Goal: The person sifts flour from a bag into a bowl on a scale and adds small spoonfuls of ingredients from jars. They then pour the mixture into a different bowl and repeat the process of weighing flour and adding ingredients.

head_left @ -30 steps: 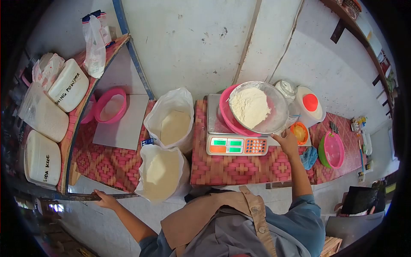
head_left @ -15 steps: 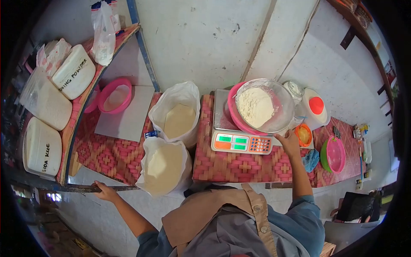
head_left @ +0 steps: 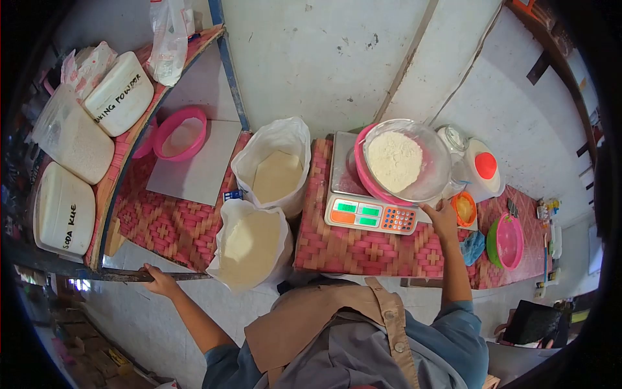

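Observation:
A round, metal-rimmed sieve (head_left: pixel 435 170) holding a heap of pale flour (head_left: pixel 394 161) sits over a pink basin (head_left: pixel 363 170). Both are on a digital scale (head_left: pixel 370 214) with lit green displays. At the sieve's near right edge, my right hand (head_left: pixel 443 219) grips it with bent fingers; the exact hold is partly hidden. My left hand (head_left: pixel 161 282) is closed around the dark front edge (head_left: pixel 123 275) of the left table. Between my arms stand two open white sacks of pale powder, the near sack (head_left: pixel 251 249) and the far sack (head_left: pixel 275 172).
An orange bowl (head_left: pixel 464 209), a blue plastic bag (head_left: pixel 472 247) and pink and green basins (head_left: pixel 508 240) lie to the right. On the left shelf stand labelled white tubs (head_left: pixel 63 207). A pink bowl (head_left: pixel 181 135) is beneath. Another person's hands (head_left: pixel 549 343) show far right.
The view has shifted slightly, moving the scene a little to the right. My right hand stays at the sieve's edge and my left hand at the table edge.

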`<state>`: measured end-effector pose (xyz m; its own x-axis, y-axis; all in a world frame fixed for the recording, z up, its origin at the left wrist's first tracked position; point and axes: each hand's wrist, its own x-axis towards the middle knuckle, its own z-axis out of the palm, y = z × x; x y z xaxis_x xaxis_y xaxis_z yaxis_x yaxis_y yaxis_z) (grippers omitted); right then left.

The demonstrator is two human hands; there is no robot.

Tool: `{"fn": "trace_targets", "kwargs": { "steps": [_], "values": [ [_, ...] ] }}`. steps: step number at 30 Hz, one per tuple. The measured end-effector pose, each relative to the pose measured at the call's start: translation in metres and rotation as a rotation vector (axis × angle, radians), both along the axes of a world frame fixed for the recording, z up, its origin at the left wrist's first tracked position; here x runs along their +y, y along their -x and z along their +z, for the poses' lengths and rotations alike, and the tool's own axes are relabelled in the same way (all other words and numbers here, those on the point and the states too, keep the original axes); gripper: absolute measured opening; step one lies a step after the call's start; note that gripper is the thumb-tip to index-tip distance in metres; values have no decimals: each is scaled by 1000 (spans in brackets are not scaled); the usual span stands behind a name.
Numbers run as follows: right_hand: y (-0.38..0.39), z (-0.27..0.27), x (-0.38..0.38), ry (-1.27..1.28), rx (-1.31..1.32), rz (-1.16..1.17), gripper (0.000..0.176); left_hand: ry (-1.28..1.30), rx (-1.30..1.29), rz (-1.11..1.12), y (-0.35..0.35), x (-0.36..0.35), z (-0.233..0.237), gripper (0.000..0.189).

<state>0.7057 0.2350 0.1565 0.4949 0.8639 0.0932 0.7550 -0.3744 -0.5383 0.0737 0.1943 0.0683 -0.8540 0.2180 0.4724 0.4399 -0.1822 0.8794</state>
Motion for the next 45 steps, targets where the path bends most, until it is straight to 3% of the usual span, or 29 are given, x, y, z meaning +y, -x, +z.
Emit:
{"fn": "trace_targets", "kwargs": {
  "steps": [7, 10, 12, 17, 20, 23, 25, 28, 31, 35, 37, 40, 45],
  "values": [
    [4, 4, -2, 12, -4, -47, 54, -6, 32, -9, 3, 0, -2, 16],
    [-8, -4, -4, 88, 108, -32, 55, 15, 0, 20, 3, 1, -2, 16],
    [13, 6, -2, -29, -48, -74, 56, 13, 30, 11, 3, 0, -1, 16],
    [-13, -11, -4, 31, 69, -32, 57, -32, 18, -8, 2, 1, 0, 16],
    [-1, -5, -3, -43, -30, -60, 57, -7, 10, -3, 1, 1, 0, 16],
    [-11, -12, -2, 57, 90, -22, 57, 11, 81, 44, -5, 1, 7, 17],
    [9, 2, 0, -11, -76, -79, 56, -11, 45, 33, -8, 2, 9, 17],
    [-8, -12, 0, 106, 82, -34, 55, -22, 10, 26, -6, 2, 7, 17],
    [9, 4, 0, 32, -52, -50, 54, 5, -9, 36, -9, 2, 11, 17],
    [1, -3, 4, 91, 60, -9, 55, -1, 31, 32, -7, 2, 9, 17],
    [9, 6, 2, 56, -57, -47, 55, -31, 28, 21, -10, 2, 12, 17],
    [4, -4, 4, 112, 51, -78, 56, -22, -4, 21, -8, 2, 10, 17],
    [11, 12, -1, 84, -52, -77, 57, -13, -1, -3, -7, 0, 8, 16]
  ]
}}
